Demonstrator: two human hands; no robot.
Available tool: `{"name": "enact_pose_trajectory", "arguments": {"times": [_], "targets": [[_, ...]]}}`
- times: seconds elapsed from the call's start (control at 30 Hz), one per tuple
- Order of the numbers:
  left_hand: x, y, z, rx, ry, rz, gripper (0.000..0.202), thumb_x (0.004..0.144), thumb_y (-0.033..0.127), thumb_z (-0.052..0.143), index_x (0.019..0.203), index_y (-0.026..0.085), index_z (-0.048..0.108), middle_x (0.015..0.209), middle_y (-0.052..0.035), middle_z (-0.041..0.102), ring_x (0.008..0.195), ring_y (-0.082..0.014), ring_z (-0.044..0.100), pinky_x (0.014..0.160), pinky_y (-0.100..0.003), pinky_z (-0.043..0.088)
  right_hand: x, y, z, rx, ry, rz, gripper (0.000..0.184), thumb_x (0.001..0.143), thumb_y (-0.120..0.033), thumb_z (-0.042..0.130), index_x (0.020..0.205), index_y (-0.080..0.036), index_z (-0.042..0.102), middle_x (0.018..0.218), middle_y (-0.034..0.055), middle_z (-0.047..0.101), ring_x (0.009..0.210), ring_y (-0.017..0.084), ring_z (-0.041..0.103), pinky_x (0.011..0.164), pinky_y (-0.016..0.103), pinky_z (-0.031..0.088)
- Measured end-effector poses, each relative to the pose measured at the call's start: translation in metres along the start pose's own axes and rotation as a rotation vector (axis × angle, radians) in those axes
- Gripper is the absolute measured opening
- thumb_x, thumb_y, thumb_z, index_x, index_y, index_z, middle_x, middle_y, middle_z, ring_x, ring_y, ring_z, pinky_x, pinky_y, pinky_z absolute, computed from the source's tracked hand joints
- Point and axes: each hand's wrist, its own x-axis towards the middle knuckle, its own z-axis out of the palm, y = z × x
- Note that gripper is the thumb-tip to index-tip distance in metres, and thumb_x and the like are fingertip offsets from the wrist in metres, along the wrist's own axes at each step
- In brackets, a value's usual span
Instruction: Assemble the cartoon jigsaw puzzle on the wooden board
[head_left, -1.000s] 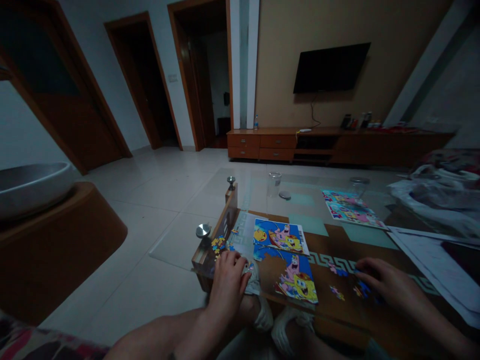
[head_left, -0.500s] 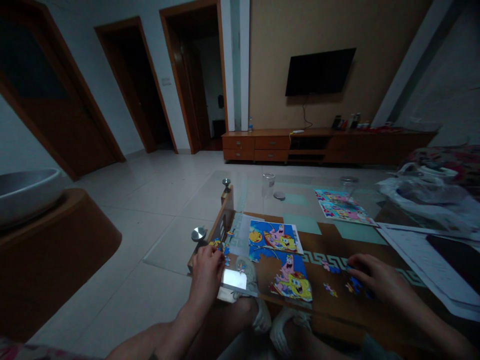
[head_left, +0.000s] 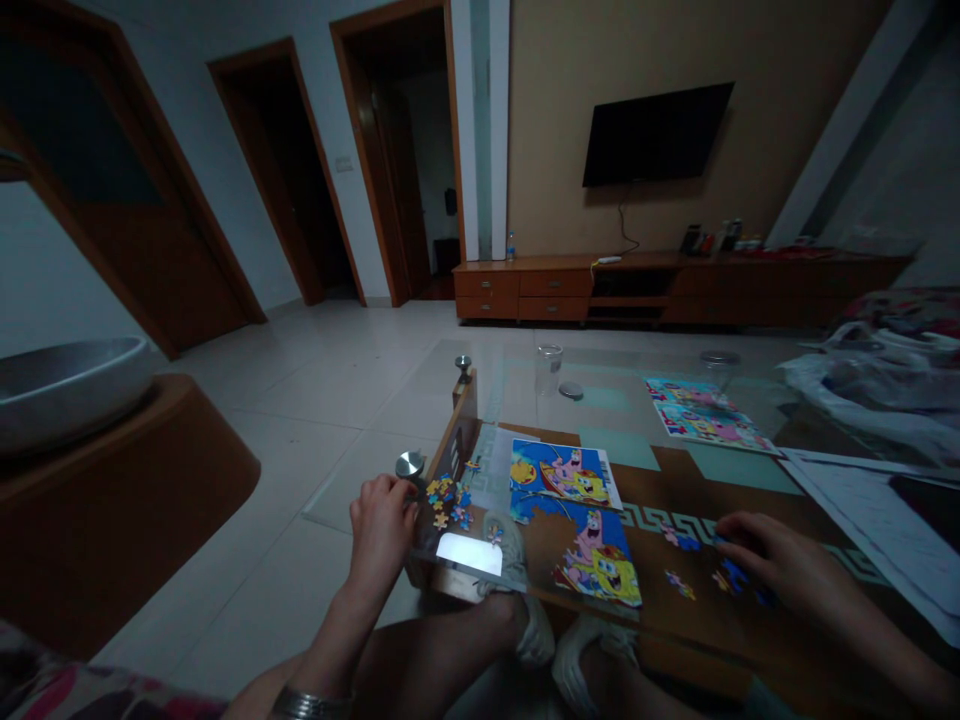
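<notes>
My left hand (head_left: 382,532) is raised at the table's left corner, fingers curled together, next to a small pile of loose jigsaw pieces (head_left: 448,502). Anything between those fingers is hidden. My right hand (head_left: 784,572) rests on the wooden tabletop (head_left: 660,470), fingertips on scattered blue jigsaw pieces (head_left: 735,577). Between my hands lies a SpongeBob and Patrick jigsaw puzzle (head_left: 577,530), with gaps along its left side. A printed picture of the same cartoon (head_left: 705,415) lies farther off on the glass.
A metal knob (head_left: 410,464) tops the table's corner near my left hand. A glass jar (head_left: 550,368) and a lid (head_left: 570,390) stand on the far glass. Papers (head_left: 885,520) and a plastic bag (head_left: 877,375) lie right. My knees and white slippers (head_left: 536,640) are below.
My left hand has moved left and off the tabletop, uncovering the pile of loose pieces. My right hand has stayed among the scattered pieces. The head view has shifted slightly.
</notes>
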Motion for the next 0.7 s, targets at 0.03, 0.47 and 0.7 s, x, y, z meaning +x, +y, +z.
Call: {"name": "enact_pose_trajectory", "arguments": {"times": [0.03, 0.47, 0.7], "targets": [[0.0, 0.0, 0.001, 0.0, -0.005, 0.002, 0.02, 0.086, 0.016, 0.049, 0.097, 0.022, 0.065, 0.105, -0.0067, 0.059, 0.107, -0.0254, 0.049, 0.085, -0.038, 0.036, 0.0, 0.0, 0.0, 0.004, -0.001, 0.002, 0.028, 0.07, -0.047, 0.052, 0.082, -0.026, 0.065, 0.093, 0.012, 0.069, 0.085, 0.031, 0.064, 0.076, 0.039, 0.048], [-0.004, 0.008, 0.005, -0.038, -0.071, 0.041, 0.015, 0.076, 0.016, 0.064, 0.085, 0.027, 0.069, 0.104, -0.0022, 0.06, 0.107, -0.0237, 0.047, 0.087, -0.037, 0.032, -0.001, -0.014, -0.007, 0.02, -0.012, 0.034, 0.03, 0.065, -0.049, 0.051, 0.077, -0.026, 0.066, 0.087, 0.0117, 0.069, 0.081, 0.031, 0.065, 0.073, 0.039, 0.049], [-0.006, 0.012, 0.005, -0.036, -0.089, 0.053, 0.01, 0.075, 0.018, 0.066, 0.081, 0.025, 0.069, 0.104, -0.0034, 0.061, 0.108, -0.0248, 0.048, 0.088, -0.039, 0.032, -0.001, -0.004, -0.003, -0.008, -0.014, 0.015, 0.029, 0.068, -0.049, 0.052, 0.08, -0.026, 0.065, 0.089, 0.0112, 0.069, 0.082, 0.03, 0.064, 0.073, 0.038, 0.049]]}}
